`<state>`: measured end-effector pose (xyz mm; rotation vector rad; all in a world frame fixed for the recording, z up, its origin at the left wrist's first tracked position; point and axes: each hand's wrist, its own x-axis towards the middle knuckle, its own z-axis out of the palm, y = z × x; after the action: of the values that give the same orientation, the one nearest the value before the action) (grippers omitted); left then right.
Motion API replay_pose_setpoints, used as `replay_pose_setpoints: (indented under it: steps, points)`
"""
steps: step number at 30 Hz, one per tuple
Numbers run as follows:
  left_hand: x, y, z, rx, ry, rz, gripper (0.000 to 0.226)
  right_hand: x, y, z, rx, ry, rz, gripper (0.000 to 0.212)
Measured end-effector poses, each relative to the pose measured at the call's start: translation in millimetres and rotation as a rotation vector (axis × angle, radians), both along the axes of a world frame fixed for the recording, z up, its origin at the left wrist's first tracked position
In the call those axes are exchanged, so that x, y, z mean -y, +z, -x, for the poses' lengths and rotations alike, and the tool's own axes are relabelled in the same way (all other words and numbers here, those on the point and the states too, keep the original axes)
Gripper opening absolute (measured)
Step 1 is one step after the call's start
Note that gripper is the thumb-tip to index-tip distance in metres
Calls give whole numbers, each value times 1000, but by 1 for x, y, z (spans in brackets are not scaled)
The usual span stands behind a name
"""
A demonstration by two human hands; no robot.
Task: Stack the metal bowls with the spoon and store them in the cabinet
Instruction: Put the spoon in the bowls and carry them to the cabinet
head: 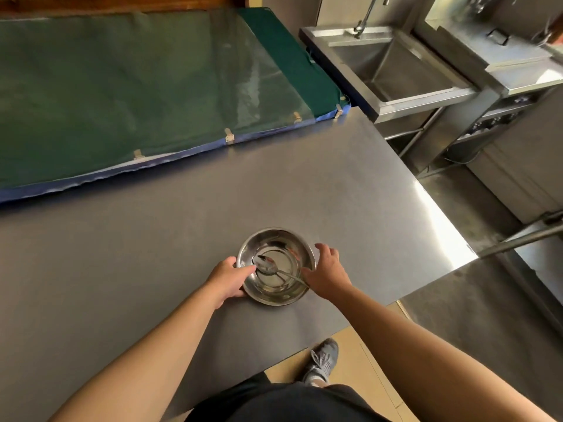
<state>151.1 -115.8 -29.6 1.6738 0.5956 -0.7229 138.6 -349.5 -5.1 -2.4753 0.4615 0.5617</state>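
A shiny metal bowl (275,266), seemingly a nested stack, rests on the grey steel table (152,254) near its front edge. A metal spoon (269,267) lies inside, its handle pointing toward the right rim. My left hand (230,280) grips the bowl's left rim, thumb over the edge. My right hand (326,271) curls against the right rim by the spoon's handle, fingers spread around the side. I cannot tell how many bowls are nested. No cabinet is in view.
A green padded mat with blue edging (137,95) covers the table's far half. A steel sink (393,65) stands beyond the right corner, with steel kitchen units (502,71) beside it. The table's right edge (441,226) drops to the floor, and my shoe (323,359) shows below.
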Motion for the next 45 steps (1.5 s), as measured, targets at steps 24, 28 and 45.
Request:
replay_pose_setpoints:
  steps: [24,28,45]
  points:
    - [175,102,-26,277,-117,-11,52,174,71,30,91,-389,-383,58]
    - [261,129,-7,355,-189,8,51,254,93,61,203,-439,-305,54]
    - [626,191,132,412,-721,247,40,547,183,318,463,-951,-120,25]
